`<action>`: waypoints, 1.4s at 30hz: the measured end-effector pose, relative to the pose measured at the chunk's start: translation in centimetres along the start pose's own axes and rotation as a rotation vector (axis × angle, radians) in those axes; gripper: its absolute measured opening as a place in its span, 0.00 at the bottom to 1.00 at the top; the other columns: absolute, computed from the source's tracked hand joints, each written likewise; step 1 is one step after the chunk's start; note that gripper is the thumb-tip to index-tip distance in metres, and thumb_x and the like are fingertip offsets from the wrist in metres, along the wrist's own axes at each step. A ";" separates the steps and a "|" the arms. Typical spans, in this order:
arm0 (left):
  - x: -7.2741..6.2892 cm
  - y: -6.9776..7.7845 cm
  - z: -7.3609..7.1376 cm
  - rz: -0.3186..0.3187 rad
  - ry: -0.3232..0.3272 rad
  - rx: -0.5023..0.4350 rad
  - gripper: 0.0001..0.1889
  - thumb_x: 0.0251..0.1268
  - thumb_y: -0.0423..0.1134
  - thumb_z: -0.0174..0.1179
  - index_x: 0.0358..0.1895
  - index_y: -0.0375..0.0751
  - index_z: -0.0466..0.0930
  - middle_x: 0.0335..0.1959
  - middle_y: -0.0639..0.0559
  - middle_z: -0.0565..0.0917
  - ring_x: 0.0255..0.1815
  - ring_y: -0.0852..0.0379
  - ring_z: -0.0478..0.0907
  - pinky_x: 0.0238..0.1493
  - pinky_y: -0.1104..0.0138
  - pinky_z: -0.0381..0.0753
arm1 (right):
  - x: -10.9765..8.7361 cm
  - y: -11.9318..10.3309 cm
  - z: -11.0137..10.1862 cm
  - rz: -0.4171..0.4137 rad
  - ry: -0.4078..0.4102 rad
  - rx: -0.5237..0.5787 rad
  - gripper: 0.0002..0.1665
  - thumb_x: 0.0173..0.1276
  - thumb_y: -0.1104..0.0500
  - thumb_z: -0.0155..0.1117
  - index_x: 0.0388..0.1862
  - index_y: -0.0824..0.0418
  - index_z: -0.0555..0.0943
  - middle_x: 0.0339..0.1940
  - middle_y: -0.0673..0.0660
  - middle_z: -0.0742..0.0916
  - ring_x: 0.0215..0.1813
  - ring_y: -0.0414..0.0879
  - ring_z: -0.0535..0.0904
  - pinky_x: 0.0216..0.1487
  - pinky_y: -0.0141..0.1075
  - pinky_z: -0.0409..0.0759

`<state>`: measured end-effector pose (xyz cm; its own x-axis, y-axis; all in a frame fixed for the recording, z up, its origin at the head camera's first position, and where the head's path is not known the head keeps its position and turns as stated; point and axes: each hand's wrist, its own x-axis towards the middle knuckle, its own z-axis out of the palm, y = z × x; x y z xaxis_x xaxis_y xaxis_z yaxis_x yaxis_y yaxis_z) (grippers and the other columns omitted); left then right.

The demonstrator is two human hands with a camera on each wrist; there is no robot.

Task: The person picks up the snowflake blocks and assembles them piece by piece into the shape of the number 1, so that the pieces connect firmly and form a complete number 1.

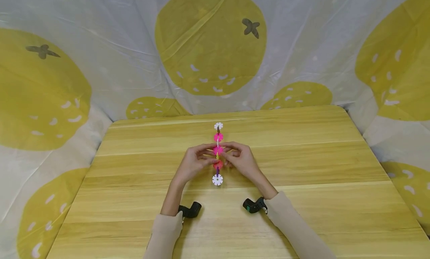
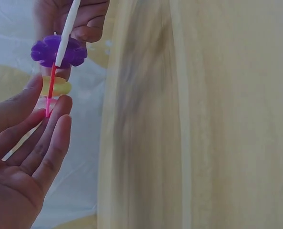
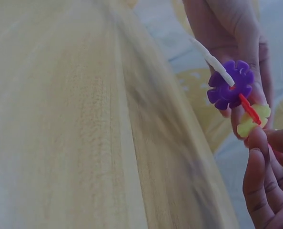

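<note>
A straight chain of interlocking snowflake discs [image 1: 218,150] runs away from me over the middle of the table. Its slotted discs are white, brown, pink, yellow, red and purple, each set crosswise to its neighbour. My left hand [image 1: 196,160] pinches the chain's middle from the left, thumb by the red disc [image 1: 217,165]. From the right, my right hand [image 1: 242,160] pinches it around the pink and yellow discs. A white disc [image 1: 217,180] forms the near end, joined to the purple disc [image 3: 222,88]. Fingers partly hide the middle discs.
Under the hands is a wood-grain table [image 1: 319,169]. Behind it hangs a pale cloth [image 1: 292,38] printed with big yellow fruit. Black wrist cameras [image 1: 191,210] are strapped to both forearms, low over the near part of the table.
</note>
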<state>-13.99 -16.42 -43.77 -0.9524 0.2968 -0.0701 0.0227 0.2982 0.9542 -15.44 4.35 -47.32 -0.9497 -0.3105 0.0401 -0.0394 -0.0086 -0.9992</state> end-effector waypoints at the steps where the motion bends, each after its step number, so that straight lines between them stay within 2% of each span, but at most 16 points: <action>1: 0.1 0.0 0.0 -0.001 0.007 0.003 0.27 0.63 0.28 0.71 0.67 0.40 0.80 0.60 0.38 0.85 0.52 0.43 0.88 0.50 0.57 0.89 | 0.1 0.0 0.0 0.005 0.000 0.007 0.19 0.73 0.67 0.67 0.62 0.64 0.83 0.45 0.65 0.85 0.27 0.48 0.84 0.29 0.35 0.85; 13: 1.7 -0.3 -0.6 -0.031 0.015 -0.017 0.25 0.65 0.24 0.68 0.66 0.34 0.80 0.61 0.36 0.85 0.52 0.43 0.88 0.49 0.63 0.89 | 1.5 0.5 0.2 0.041 -0.002 0.020 0.22 0.72 0.67 0.67 0.65 0.62 0.81 0.45 0.67 0.86 0.27 0.45 0.85 0.33 0.39 0.88; 18: 2.6 -0.5 -0.9 -0.040 0.012 -0.033 0.24 0.67 0.22 0.65 0.66 0.31 0.79 0.63 0.34 0.83 0.54 0.41 0.87 0.52 0.61 0.89 | 2.4 0.7 0.3 0.050 0.010 0.014 0.23 0.72 0.68 0.67 0.65 0.63 0.81 0.46 0.68 0.86 0.26 0.43 0.84 0.33 0.36 0.88; 24: 3.3 -1.2 -1.0 -0.070 0.007 -0.036 0.23 0.67 0.23 0.65 0.65 0.29 0.79 0.63 0.33 0.83 0.56 0.40 0.86 0.51 0.66 0.87 | 3.3 1.3 0.3 0.103 0.038 0.026 0.21 0.73 0.66 0.67 0.64 0.63 0.83 0.44 0.68 0.88 0.25 0.43 0.83 0.31 0.31 0.86; 31: 4.0 -2.0 -1.0 -0.132 0.012 -0.058 0.22 0.68 0.23 0.64 0.65 0.28 0.79 0.55 0.29 0.86 0.51 0.49 0.88 0.48 0.69 0.86 | 3.9 1.6 0.3 0.177 0.060 0.050 0.20 0.73 0.67 0.67 0.63 0.66 0.83 0.42 0.66 0.89 0.24 0.41 0.83 0.29 0.30 0.85; 37: 4.3 -2.4 -1.0 -0.143 0.024 -0.033 0.19 0.71 0.24 0.62 0.63 0.29 0.81 0.53 0.30 0.87 0.46 0.57 0.87 0.46 0.70 0.85 | 4.4 2.0 0.2 0.211 0.066 0.054 0.19 0.73 0.66 0.68 0.61 0.66 0.84 0.41 0.66 0.89 0.24 0.41 0.84 0.28 0.29 0.85; 42: 4.5 -2.7 -1.0 -0.141 0.032 -0.031 0.18 0.70 0.25 0.63 0.62 0.29 0.82 0.55 0.30 0.87 0.44 0.60 0.86 0.45 0.71 0.84 | 4.6 2.2 0.2 0.210 0.070 0.034 0.18 0.72 0.66 0.68 0.60 0.66 0.84 0.38 0.63 0.89 0.24 0.40 0.84 0.28 0.30 0.85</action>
<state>-18.58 -16.76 -46.37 -0.9547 0.2243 -0.1953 -0.1211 0.3066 0.9441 -19.85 2.67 -49.38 -0.9551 -0.2424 -0.1703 0.1714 0.0165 -0.9851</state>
